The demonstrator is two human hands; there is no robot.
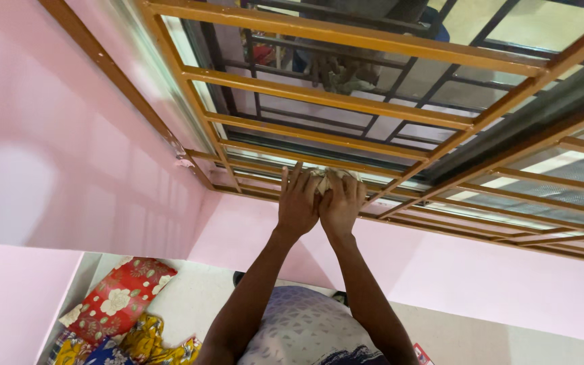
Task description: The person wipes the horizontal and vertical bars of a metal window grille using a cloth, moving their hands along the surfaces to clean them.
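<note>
Against pink wall [69, 135], at orange window frame [332, 101]: left hand [297, 203] and right hand [341, 206] both clenching a crumpled pale cloth [329, 177], judged soft, light, compressing readily, best bunched in the palms

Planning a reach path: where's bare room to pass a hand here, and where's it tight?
Free: pink wall left of the window frame, and the wall strip below its bottom rail. Crowded: both hands, left hand and right hand, press a cloth at the lower rail; patterned fabrics fill the floor corner.
</note>
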